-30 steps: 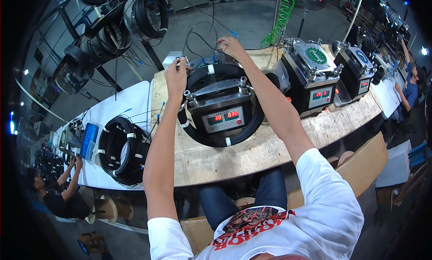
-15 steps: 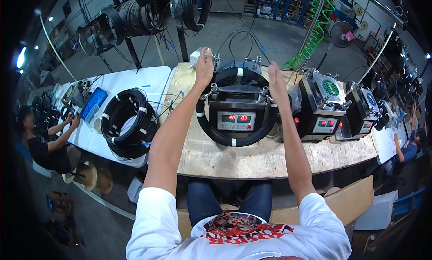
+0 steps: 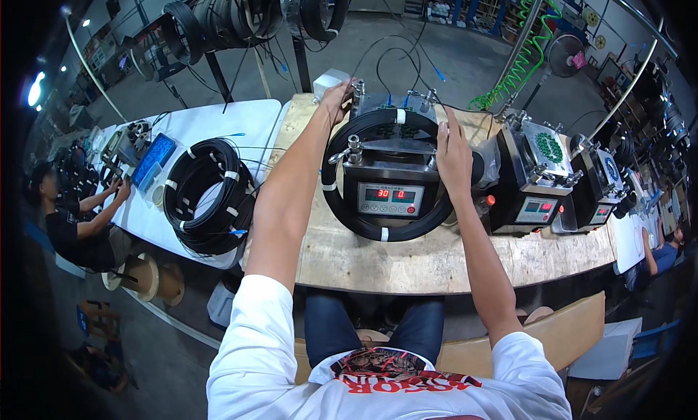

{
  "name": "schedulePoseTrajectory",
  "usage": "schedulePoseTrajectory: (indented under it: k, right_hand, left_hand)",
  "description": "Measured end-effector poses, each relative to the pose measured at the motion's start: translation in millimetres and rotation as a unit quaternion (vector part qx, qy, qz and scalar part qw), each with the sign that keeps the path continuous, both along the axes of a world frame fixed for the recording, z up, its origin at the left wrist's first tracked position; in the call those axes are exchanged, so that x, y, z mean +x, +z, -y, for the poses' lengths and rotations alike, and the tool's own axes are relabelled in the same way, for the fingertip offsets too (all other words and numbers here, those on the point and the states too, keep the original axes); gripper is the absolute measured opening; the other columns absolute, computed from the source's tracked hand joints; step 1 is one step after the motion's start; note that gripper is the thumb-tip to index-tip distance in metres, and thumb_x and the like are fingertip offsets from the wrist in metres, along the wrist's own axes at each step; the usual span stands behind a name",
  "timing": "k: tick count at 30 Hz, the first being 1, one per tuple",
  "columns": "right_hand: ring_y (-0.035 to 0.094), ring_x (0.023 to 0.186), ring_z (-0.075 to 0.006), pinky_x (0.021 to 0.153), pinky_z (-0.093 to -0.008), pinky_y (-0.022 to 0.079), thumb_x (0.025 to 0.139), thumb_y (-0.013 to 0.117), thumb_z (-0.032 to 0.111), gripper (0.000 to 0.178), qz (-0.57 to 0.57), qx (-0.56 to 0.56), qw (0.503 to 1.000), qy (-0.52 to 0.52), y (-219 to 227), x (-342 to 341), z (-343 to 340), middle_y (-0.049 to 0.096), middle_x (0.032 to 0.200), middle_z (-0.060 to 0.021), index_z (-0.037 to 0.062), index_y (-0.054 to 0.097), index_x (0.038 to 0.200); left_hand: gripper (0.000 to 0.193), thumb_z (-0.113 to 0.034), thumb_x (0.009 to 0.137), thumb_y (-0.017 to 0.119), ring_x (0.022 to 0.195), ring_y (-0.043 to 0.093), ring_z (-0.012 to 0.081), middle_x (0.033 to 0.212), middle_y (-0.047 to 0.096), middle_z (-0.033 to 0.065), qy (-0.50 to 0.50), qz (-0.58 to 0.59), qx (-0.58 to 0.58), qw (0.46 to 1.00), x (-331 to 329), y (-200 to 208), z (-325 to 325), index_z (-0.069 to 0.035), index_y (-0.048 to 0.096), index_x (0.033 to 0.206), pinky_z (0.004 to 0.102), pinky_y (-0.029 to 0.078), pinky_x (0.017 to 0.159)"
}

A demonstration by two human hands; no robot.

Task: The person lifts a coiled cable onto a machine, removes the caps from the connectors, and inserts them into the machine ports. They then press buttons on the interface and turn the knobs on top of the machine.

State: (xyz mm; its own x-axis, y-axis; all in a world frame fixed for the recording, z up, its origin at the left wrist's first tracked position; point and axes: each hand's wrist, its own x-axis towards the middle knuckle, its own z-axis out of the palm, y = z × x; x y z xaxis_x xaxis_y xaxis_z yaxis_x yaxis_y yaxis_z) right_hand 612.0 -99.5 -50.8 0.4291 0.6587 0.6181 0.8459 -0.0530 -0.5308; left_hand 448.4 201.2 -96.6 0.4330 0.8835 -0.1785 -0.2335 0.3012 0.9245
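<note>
A fibre polishing machine (image 3: 391, 197) with a lit red display stands on the plywood bench in front of me. A coil of black cable (image 3: 385, 234), tied with white bands, rests around its front and over its top. My left hand (image 3: 336, 102) is at the machine's back left corner, its fingers closed around the corner knob (image 3: 358, 89) there. At the front right corner is my right hand (image 3: 454, 157), fingers bent and thumb up; it covers that corner's knob, so what it grips is hidden. Another knob (image 3: 354, 144) shows at the front left.
Two similar machines (image 3: 534, 176) stand to the right. A stack of black cable coils (image 3: 207, 195) lies on the white table (image 3: 262, 115) at left, near a blue tray (image 3: 154, 155). A white box (image 3: 331, 78) sits behind my left hand. Co-workers sit at both sides.
Both hands have come down from raised, spread positions onto the machine's corners. The left fingers have closed at the back left knob. The right display reading has changed. The view has shifted slightly.
</note>
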Motion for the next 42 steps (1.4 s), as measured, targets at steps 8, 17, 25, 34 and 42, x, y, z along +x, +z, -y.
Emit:
schedulePoseTrajectory:
  k: [8,17,25,34,42]
  right_hand:
    - [0.062,0.1,-0.0416,0.083,-0.0484,0.051,0.103,0.043,0.026,0.041,-0.022,0.004,1.0,0.011,2.1,-3.2,-4.3,0.063,0.113,-0.021,0.0133,0.044,0.142]
    - [0.063,0.096,-0.0411,0.081,-0.0478,0.051,0.101,0.046,0.024,0.041,-0.023,0.023,0.999,0.017,2.2,-12.0,-5.5,0.063,0.112,-0.0203,0.0134,0.046,0.141]
    - [0.064,0.093,-0.0412,0.078,-0.0494,0.053,0.101,0.044,0.025,0.041,0.012,-0.007,1.0,-0.028,-0.2,-6.1,0.1,0.064,0.106,-0.0201,0.0139,0.045,0.14]
    - [0.064,0.098,-0.0412,0.081,-0.0489,0.053,0.101,0.042,0.028,0.044,0.003,-0.012,1.0,-0.018,-4.4,-2.5,-5.8,0.064,0.113,-0.0206,0.0137,0.044,0.143]
    - [0.063,0.101,-0.0419,0.083,-0.0489,0.052,0.101,0.044,0.03,0.045,0.0,0.002,1.0,-0.014,-6.7,-2.2,-6.6,0.064,0.117,-0.0213,0.0131,0.044,0.143]
  left_hand:
    - [0.041,-0.04,0.086,0.076,0.084,0.066,0.0177,0.095,0.07,0.0055,0.116,0.083,-0.08,0.986,1.5,-15.5,-16.4,-0.007,0.064,0.108,0.0361,0.051,0.067]
    - [0.03,-0.03,0.09,0.074,0.084,0.067,0.015,0.089,0.074,0.0039,0.085,-0.042,0.098,0.991,7.9,5.3,-3.5,-0.005,0.071,0.107,0.0305,0.049,0.064]
    - [0.085,-0.069,0.097,0.015,0.101,0.063,0.0234,0.11,0.07,0.0115,-0.17,-0.054,0.014,0.984,11.8,37.0,33.2,-0.006,0.065,0.127,0.0376,0.053,0.086]
    - [0.05,-0.046,0.105,0.039,0.09,0.062,0.0209,0.109,0.064,0.0121,0.084,-0.026,0.16,0.983,-89.7,71.6,55.2,-0.007,0.059,0.129,0.0351,0.05,0.079]
    - [0.017,-0.014,0.096,0.061,0.076,0.061,0.0271,0.082,0.06,0.0136,0.066,-0.291,0.668,0.682,-129.4,35.5,223.6,-0.001,0.06,0.107,0.0362,0.046,0.066]
